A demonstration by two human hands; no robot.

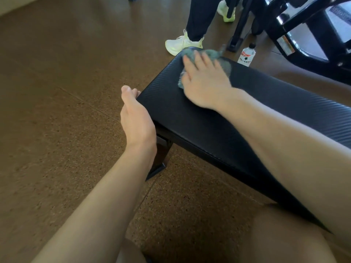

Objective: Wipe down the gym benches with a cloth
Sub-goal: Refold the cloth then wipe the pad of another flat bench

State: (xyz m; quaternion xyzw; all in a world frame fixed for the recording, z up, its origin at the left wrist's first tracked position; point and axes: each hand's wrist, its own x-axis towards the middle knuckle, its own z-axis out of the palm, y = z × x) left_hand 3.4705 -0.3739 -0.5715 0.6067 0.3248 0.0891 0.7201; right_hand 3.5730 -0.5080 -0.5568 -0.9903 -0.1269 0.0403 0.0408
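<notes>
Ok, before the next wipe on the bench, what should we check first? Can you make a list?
1. Cloth under the right hand: ok, fingers spread flat on it.
2. Cloth on the bench pad: ok, at its far end corner.
3. Left hand steadying the bench: ok, it rests against the near end edge.
4. Room to wipe at the far end: not ok, a person's shoe stands right beside that corner.
5. Bottle out of the way: ok, on the floor beyond the bench.
6. Pad already clean: cannot tell, too blurred.
</notes>
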